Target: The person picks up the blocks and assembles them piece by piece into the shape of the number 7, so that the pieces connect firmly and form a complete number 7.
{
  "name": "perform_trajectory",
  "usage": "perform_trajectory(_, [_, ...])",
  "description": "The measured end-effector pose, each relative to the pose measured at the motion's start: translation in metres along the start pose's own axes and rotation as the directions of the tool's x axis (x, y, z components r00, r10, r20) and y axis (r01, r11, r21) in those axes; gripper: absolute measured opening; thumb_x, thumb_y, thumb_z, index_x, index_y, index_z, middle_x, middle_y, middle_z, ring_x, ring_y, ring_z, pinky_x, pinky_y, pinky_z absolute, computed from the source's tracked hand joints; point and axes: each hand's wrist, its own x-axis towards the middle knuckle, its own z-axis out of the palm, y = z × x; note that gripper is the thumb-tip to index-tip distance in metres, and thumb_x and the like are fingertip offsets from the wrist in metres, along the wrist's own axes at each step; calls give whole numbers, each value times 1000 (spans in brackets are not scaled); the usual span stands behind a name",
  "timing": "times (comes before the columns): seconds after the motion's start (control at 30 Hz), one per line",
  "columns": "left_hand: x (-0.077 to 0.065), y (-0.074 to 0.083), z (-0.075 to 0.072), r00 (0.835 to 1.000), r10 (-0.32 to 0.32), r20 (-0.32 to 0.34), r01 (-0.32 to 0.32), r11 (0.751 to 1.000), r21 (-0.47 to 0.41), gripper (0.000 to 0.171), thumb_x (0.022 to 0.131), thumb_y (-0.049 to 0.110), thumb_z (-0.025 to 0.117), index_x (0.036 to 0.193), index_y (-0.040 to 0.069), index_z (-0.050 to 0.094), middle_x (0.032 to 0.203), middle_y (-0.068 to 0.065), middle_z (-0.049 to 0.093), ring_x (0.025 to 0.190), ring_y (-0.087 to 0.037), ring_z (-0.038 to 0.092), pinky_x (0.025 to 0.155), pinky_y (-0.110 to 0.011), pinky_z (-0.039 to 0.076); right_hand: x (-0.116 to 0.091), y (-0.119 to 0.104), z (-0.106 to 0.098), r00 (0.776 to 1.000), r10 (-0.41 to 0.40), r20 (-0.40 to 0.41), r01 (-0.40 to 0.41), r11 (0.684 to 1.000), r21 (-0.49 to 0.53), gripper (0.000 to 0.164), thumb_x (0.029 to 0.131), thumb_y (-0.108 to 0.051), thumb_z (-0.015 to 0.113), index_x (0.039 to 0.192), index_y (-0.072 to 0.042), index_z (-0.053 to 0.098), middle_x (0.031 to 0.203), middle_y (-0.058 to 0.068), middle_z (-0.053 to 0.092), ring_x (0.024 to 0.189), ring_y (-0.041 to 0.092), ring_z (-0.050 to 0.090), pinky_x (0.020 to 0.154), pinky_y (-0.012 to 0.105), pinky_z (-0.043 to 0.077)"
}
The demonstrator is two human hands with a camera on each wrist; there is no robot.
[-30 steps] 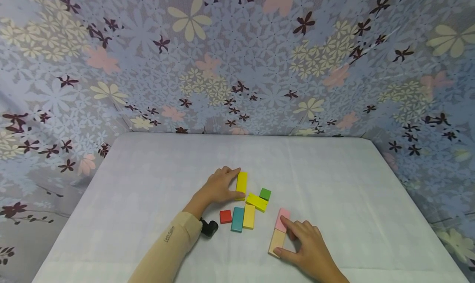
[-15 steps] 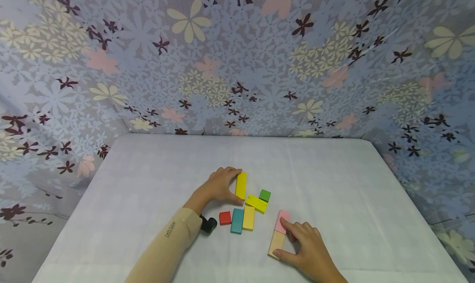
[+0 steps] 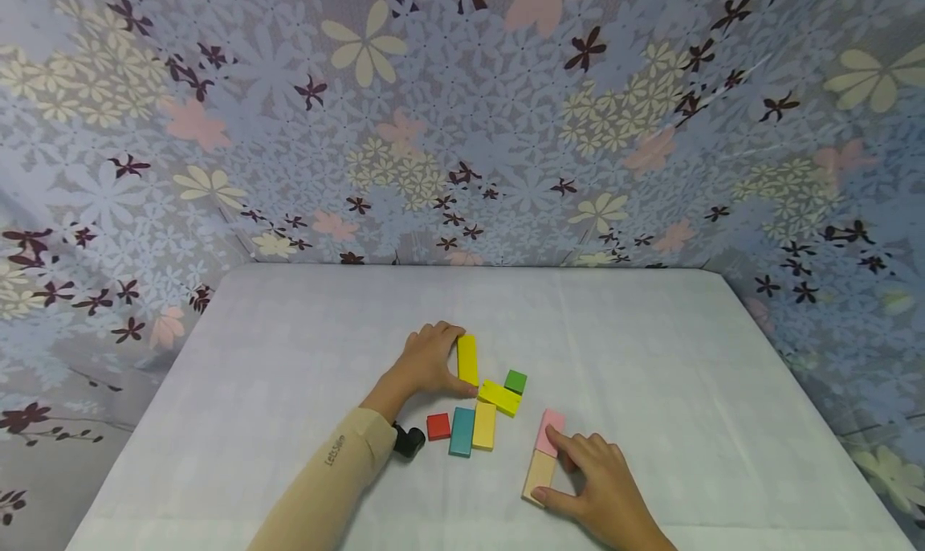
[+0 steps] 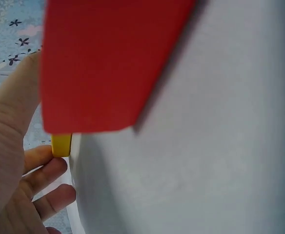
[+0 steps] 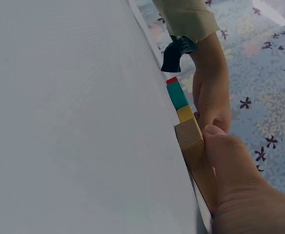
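Note:
My left hand (image 3: 428, 362) spans a long yellow block (image 3: 467, 360), index finger at its far end and thumb at its near end. In the left wrist view a red block (image 4: 103, 63) fills the foreground, and part of the yellow block shows at the fingers. My right hand (image 3: 603, 487) holds two blocks lying end to end in line: a pink block (image 3: 550, 432) under the index finger and a plain wooden block (image 3: 539, 477) by the thumb. The right wrist view shows the thumb against the wooden block's side; the pink one is mostly hidden there.
Between the hands lie a teal block (image 3: 462, 432) and a pale yellow block (image 3: 484, 426) side by side. A bright yellow block (image 3: 499, 397) lies slantwise beyond them, touching a green block (image 3: 515, 381). A black wrist camera (image 3: 409, 441) sits at the left cuff. A floral curtain (image 3: 462, 133) hangs behind the white table (image 3: 614, 326).
The long yellow block has turned slightly counterclockwise between my left thumb and index finger, its far end shifting left. My right hand and its two blocks stay in place.

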Motion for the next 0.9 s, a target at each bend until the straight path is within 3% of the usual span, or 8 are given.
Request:
perform_trajectory(0.23, [0, -1, 2, 1000, 4, 13, -4, 1000, -1, 102, 66, 62, 84, 149, 17, 43, 150, -5, 45, 127, -27, 44, 107, -47, 36, 0, -1, -1, 999, 26, 24, -26, 1000, -6, 96, 66, -87, 60, 137, -22, 61, 74, -22, 38, 80, 1, 35, 76, 28, 30])
perform_trajectory(0.4, [2, -1, 4, 1000, 13, -15, -13, 1000, -10, 98, 65, 62, 84, 143, 14, 48, 144, -6, 51, 124, -26, 45, 105, -47, 37, 0, 1, 0, 1000, 13, 14, -13, 1000, -12, 95, 67, -86, 61, 136, -21, 62, 73, -22, 37, 80, 0, 34, 76, 27, 31])
perform_trajectory(0.67, [5, 2, 3, 997, -26, -75, 23, 999, -43, 95, 65, 64, 82, 139, 13, 51, 136, -5, 54, 124, -25, 46, 107, -46, 37, 0, 0, 0, 1000, 16, 20, -16, 1000, 5, 94, 67, -85, 62, 136, -22, 62, 74, -22, 38, 80, 0, 35, 76, 28, 31])
perform_trajectory(0.9, [10, 23, -3, 998, 53, -42, -58, 990, -127, 95, 67, 61, 83, 143, 14, 48, 142, -6, 52, 127, -26, 45, 110, -48, 35, -1, 2, 0, 1000, 11, 11, -11, 1000, 8, 94, 66, -86, 61, 135, -22, 62, 75, -23, 38, 80, 0, 35, 76, 27, 30])
